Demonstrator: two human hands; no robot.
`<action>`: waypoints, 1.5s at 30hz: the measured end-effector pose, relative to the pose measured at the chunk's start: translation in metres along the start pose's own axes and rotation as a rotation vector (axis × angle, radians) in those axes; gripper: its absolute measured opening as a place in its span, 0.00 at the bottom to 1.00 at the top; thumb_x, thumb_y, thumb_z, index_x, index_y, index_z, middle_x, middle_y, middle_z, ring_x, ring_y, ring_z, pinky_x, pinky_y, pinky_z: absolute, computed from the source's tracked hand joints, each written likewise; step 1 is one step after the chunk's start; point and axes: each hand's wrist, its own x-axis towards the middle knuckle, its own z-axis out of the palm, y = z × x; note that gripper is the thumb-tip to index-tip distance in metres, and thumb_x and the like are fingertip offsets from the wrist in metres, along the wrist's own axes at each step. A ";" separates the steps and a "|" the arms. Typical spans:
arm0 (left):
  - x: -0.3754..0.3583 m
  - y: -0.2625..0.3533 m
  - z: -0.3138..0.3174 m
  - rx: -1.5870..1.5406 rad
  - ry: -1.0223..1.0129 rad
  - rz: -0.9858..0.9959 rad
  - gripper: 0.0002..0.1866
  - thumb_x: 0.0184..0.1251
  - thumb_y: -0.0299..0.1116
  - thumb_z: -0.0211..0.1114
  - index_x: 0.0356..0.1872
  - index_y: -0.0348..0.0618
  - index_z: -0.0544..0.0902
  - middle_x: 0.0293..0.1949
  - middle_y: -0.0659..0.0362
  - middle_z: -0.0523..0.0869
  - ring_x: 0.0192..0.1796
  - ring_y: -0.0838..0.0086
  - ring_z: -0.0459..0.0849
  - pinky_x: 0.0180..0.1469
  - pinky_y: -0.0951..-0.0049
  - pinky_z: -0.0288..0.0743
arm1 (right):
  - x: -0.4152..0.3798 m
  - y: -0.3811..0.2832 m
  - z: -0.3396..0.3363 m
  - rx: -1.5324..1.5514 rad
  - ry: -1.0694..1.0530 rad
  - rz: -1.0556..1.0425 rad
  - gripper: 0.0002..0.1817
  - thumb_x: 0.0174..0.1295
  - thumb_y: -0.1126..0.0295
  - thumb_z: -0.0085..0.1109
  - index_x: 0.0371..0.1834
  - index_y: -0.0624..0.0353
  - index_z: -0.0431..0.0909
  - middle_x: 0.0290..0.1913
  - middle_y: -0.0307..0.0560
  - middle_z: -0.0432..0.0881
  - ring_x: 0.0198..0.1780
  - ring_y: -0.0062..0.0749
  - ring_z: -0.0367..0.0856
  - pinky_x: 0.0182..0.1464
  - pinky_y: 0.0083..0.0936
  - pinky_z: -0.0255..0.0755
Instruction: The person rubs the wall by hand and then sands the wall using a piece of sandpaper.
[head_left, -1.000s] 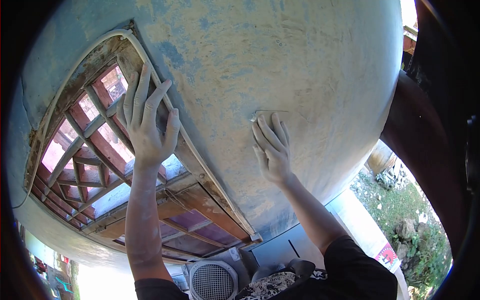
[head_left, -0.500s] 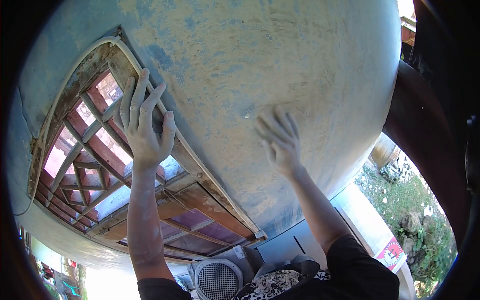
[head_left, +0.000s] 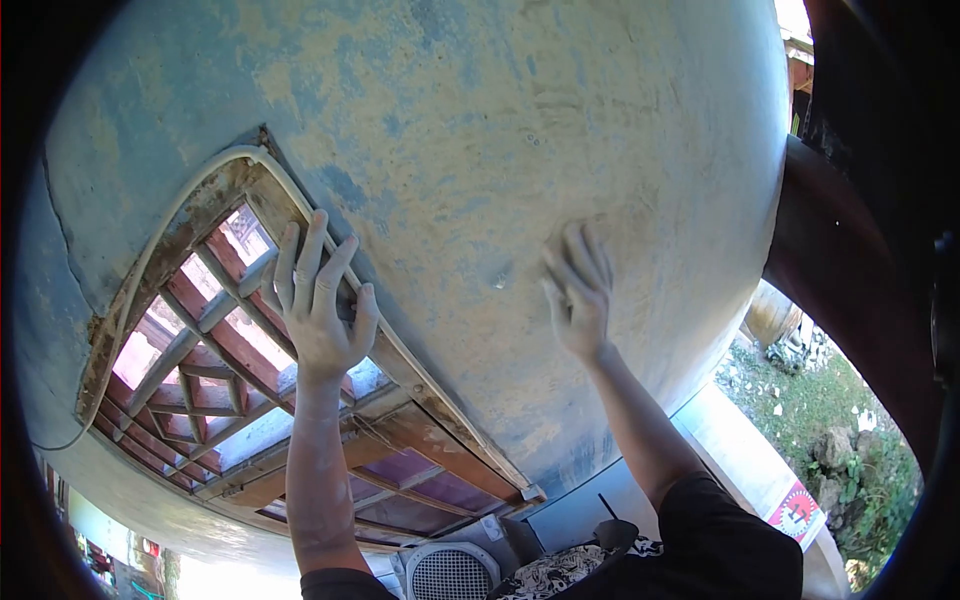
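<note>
Wall point(head_left: 470, 180), blotchy, behind right hand point(head_left: 584, 295)

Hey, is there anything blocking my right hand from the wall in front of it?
Nothing visible stands between your right hand and the wall, though blur hides whether that hand covers something thin. The window frame sits off to the left, by your left hand, so it isn't in between.

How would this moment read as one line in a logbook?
left hand: fingers spread at window frame | right hand: blurred, at patchy wall, grip unclear
</note>
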 end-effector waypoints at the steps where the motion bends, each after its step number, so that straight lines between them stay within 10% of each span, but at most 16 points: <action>1: -0.001 -0.001 0.001 0.000 -0.008 -0.009 0.27 0.73 0.36 0.62 0.72 0.42 0.79 0.80 0.41 0.72 0.83 0.40 0.62 0.83 0.41 0.51 | 0.017 -0.002 -0.002 0.003 0.001 -0.001 0.23 0.74 0.63 0.67 0.71 0.40 0.85 0.84 0.40 0.71 0.87 0.47 0.61 0.87 0.49 0.50; 7: -0.003 0.000 0.000 0.037 -0.031 -0.025 0.27 0.73 0.38 0.61 0.72 0.43 0.79 0.80 0.43 0.72 0.83 0.40 0.62 0.83 0.41 0.50 | 0.058 -0.009 0.002 0.115 0.120 0.174 0.23 0.76 0.64 0.64 0.74 0.44 0.83 0.85 0.44 0.70 0.88 0.50 0.57 0.86 0.50 0.50; 13: -0.006 -0.002 0.002 0.092 -0.034 -0.029 0.26 0.74 0.38 0.59 0.71 0.44 0.80 0.80 0.45 0.72 0.82 0.42 0.62 0.83 0.43 0.50 | -0.009 -0.019 -0.034 0.161 -0.418 -0.065 0.25 0.79 0.63 0.61 0.78 0.42 0.78 0.86 0.40 0.67 0.90 0.49 0.53 0.88 0.53 0.47; 22: 0.047 0.041 0.004 0.204 0.000 -0.128 0.24 0.68 0.29 0.64 0.65 0.42 0.81 0.74 0.47 0.77 0.81 0.45 0.66 0.81 0.44 0.56 | 0.060 0.019 -0.023 0.273 0.100 0.379 0.23 0.84 0.63 0.52 0.78 0.31 0.77 0.88 0.38 0.62 0.90 0.51 0.51 0.89 0.54 0.42; 29: 0.056 0.045 0.019 0.200 0.040 -0.136 0.20 0.71 0.33 0.63 0.62 0.41 0.80 0.74 0.47 0.77 0.80 0.45 0.67 0.79 0.42 0.59 | -0.011 -0.012 -0.028 0.196 -0.454 0.033 0.23 0.83 0.54 0.54 0.78 0.23 0.76 0.88 0.34 0.61 0.90 0.51 0.51 0.88 0.60 0.43; 35: 0.054 0.045 0.020 0.255 0.018 -0.116 0.19 0.74 0.35 0.61 0.63 0.42 0.79 0.75 0.46 0.77 0.80 0.46 0.68 0.80 0.44 0.59 | 0.067 0.015 -0.021 0.202 0.078 0.297 0.21 0.82 0.52 0.54 0.74 0.33 0.82 0.84 0.37 0.70 0.89 0.52 0.55 0.88 0.59 0.45; 45: 0.051 0.040 0.022 0.239 0.024 -0.098 0.21 0.74 0.34 0.60 0.65 0.42 0.78 0.76 0.46 0.77 0.79 0.46 0.69 0.79 0.45 0.61 | 0.064 0.018 -0.004 -0.038 -0.007 0.000 0.21 0.78 0.53 0.59 0.73 0.31 0.82 0.86 0.31 0.65 0.91 0.43 0.50 0.89 0.60 0.38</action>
